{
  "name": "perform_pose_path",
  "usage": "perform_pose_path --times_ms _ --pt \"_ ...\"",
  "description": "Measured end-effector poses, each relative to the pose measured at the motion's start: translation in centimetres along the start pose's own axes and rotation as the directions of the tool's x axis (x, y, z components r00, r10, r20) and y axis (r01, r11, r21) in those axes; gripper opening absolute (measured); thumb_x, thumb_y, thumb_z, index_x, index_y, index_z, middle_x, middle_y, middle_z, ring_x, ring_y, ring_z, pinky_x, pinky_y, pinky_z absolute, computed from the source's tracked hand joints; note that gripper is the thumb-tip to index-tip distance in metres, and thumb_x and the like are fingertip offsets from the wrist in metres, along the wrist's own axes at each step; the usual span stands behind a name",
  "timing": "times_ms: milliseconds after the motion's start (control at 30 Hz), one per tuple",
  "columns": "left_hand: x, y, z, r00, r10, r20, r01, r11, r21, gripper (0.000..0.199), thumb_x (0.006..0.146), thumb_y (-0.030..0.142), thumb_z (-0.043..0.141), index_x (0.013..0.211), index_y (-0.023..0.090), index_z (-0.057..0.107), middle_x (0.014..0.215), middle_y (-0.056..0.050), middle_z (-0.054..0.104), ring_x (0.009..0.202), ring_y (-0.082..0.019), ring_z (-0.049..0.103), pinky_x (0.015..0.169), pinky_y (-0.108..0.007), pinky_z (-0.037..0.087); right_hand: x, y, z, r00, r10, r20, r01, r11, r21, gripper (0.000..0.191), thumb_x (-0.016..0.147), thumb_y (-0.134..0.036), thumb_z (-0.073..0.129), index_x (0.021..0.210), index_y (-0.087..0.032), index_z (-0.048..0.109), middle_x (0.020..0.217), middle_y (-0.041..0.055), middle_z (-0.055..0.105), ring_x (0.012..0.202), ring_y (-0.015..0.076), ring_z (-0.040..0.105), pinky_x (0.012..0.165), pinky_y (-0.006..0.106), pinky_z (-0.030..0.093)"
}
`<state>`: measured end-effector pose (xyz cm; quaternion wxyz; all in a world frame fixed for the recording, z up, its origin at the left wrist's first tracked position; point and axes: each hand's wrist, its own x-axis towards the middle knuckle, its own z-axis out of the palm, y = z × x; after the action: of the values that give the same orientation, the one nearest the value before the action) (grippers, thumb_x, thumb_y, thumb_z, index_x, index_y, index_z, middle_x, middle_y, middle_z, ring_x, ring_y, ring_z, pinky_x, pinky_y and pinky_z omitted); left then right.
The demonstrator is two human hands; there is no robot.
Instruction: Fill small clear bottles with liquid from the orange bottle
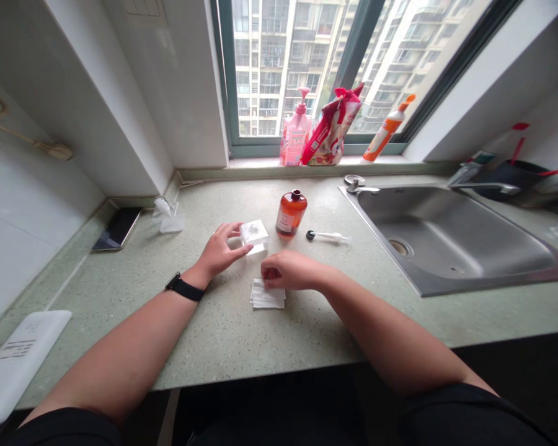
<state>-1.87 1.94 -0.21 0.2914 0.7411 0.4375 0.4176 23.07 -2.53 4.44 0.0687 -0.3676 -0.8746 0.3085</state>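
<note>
My left hand [219, 249], with a black watch at the wrist, has its thumb and fingers around the side of a small clear square bottle [255, 233] that stands on the counter. My right hand [286, 271] is closed, its fingers curled in at the top edge of a small stack of white paper sheets [268, 300]. What those fingers pinch, if anything, is hidden. Behind both hands stands an amber bottle [291, 214] with a pale label and an uncapped neck. To its right lies a dropper [328, 236] with a black cap.
A steel sink [451, 229] is set in at the right. On the left are a phone [118, 229], a crumpled clear wrapper [168, 218] and a white power bank-like slab [23, 359]. A pink pump bottle [296, 137], red bag [337, 130] and orange bottle [385, 133] line the windowsill.
</note>
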Motion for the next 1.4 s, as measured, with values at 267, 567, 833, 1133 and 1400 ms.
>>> perform_pose_path --times_ms 267,567,833,1133,1400 --pt "-0.1 0.2 0.0 0.999 0.05 -0.004 -0.05 0.999 0.018 0.066 0.082 0.055 0.089 0.135 0.02 0.069 0.132 -0.014 0.069 0.112 -0.031 0.077 0.105 -0.05 0.062 0.1 -0.7 0.4 0.998 0.041 0.049 -0.041 0.999 0.0 0.019 0.079 -0.019 0.083 0.096 -0.021 0.076 0.084 -0.0008 0.069 0.072 0.0139 0.057 0.064 0.028 0.039" --pt "-0.2 0.8 -0.1 0.983 0.186 0.001 -0.185 0.98 0.078 0.064 0.084 0.048 0.088 0.14 0.024 0.067 0.127 -0.01 0.07 0.117 -0.029 0.073 0.111 -0.049 0.058 0.4 0.8 -0.2 0.983 -0.179 0.03 0.131 0.813 0.567 0.022 0.095 -0.041 0.075 0.098 -0.021 0.067 0.095 0.0012 0.068 0.085 0.015 0.064 0.078 0.029 0.055" --pt "-0.3 1.5 -0.3 0.974 0.224 0.022 -0.225 0.97 0.096 0.065 0.085 0.049 0.089 0.142 0.026 0.067 0.127 -0.01 0.071 0.121 -0.03 0.069 0.112 -0.049 0.055 0.8 2.3 -1.0 0.503 0.201 -0.84 0.217 0.912 0.348 0.026 0.095 -0.048 0.072 0.109 -0.027 0.066 0.105 0.0048 0.071 0.093 0.0206 0.069 0.086 0.04 0.062" --pt "-0.5 2.1 -0.3 0.967 0.25 0.043 -0.253 0.964 0.084 0.066 0.085 0.045 0.089 0.144 0.029 0.067 0.13 -0.009 0.069 0.122 -0.03 0.067 0.112 -0.049 0.055 0.9 2.5 -0.1 0.611 -0.123 -0.782 0.059 0.992 -0.11 0.02 0.101 -0.029 0.063 0.111 -0.028 0.08 0.097 0.0057 0.071 0.089 0.0216 0.068 0.083 0.04 0.06" --pt "-0.6 2.1 -0.4 0.961 0.27 0.055 -0.274 0.956 0.1 0.067 0.086 0.045 0.089 0.146 0.029 0.066 0.13 -0.01 0.068 0.122 -0.029 0.067 0.111 -0.048 0.055 1.2 2.6 0.3 0.667 -0.166 -0.727 0.135 0.986 -0.101 0.029 0.102 -0.022 0.057 0.116 -0.028 0.082 0.098 0.0061 0.071 0.091 0.0207 0.069 0.086 0.037 0.059"
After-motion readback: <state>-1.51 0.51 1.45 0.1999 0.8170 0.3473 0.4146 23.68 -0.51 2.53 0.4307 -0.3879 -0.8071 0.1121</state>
